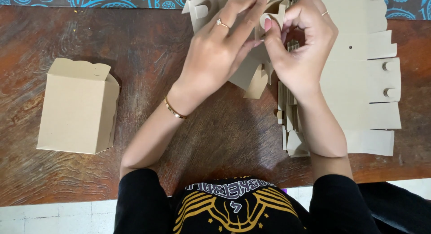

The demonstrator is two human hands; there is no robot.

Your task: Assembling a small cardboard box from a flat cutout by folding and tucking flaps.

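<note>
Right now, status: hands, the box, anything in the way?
Left hand and right hand both pinching a half-folded cardboard box. Flat blanks stack beneath. Finished box off left, clear.

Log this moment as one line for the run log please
left hand: holds half-folded cardboard box | right hand: pinches its flap | finished box: table left | flat blanks: right
</note>
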